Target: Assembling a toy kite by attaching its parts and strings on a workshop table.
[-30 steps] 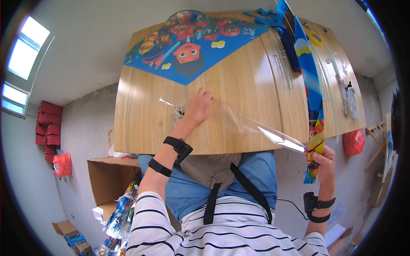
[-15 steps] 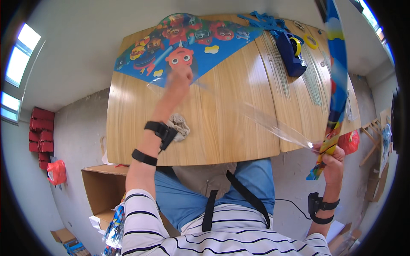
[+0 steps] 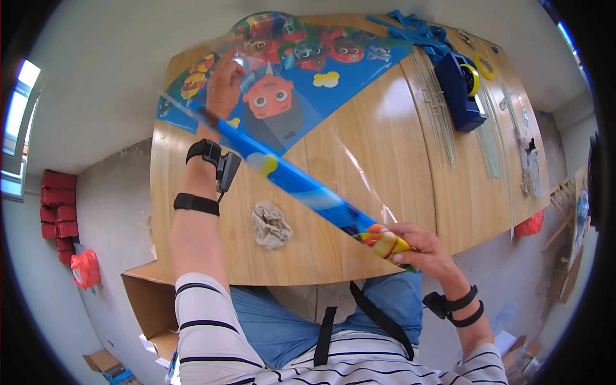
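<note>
A long, narrow folded kite in bright print slants across the front of the table, its lower end gripped in my right hand. Clear plastic film trails up from the same hand. My left hand is over the left part of a spread kite, blue with cartoon faces. Its fingers are curled together near a small shiny spot; what they hold, if anything, I cannot make out. The upper end of the folded kite passes in front of my left wrist.
A crumpled beige cloth lies near the table's front. To the right are thin pale rods, a dark blue tape dispenser, a yellow tape roll and blue ribbons. A cardboard box stands at the lower left.
My right hand has come leftward, swinging the folded kite from nearly upright to a slant over the table. My left hand has moved left and farther away over the spread kite.
</note>
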The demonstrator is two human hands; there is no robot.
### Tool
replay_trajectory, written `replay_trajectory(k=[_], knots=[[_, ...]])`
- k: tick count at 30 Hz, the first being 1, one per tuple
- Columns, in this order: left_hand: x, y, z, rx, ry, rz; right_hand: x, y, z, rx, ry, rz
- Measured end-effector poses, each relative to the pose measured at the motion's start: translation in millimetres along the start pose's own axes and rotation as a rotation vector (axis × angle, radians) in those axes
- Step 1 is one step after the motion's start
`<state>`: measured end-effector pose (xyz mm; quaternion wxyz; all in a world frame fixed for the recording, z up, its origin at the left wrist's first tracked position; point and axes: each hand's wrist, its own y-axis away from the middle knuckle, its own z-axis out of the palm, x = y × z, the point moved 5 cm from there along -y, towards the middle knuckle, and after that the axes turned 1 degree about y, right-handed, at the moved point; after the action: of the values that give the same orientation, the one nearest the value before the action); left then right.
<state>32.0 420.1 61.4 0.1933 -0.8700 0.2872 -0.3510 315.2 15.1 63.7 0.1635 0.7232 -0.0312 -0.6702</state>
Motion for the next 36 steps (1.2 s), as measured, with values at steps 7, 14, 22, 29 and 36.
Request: replay_trajectory(k=[7, 14, 22, 29, 36], knots=[[-16, 105, -5, -0.175, 0.012, -0.331, 27, -29, 20, -0.105, 0.145, -0.007], [161, 258, -29, -0.313, -0.047, -0.061, 27, -7, 19, -0.008, -0.14, 0.08], [141, 296, 3, -0.136, -0.122, -0.224, 2, 35, 1, 0.111, -0.119, 0.008], [146, 255, -22, -0.172, -0.403, -0.251, 21, 134, -52, 0.358, -0.145, 0.24], [248, 246, 34, -0.242, 0.181, -0.085, 63, 242, -62, 0.41, -0.183, 0.404]])
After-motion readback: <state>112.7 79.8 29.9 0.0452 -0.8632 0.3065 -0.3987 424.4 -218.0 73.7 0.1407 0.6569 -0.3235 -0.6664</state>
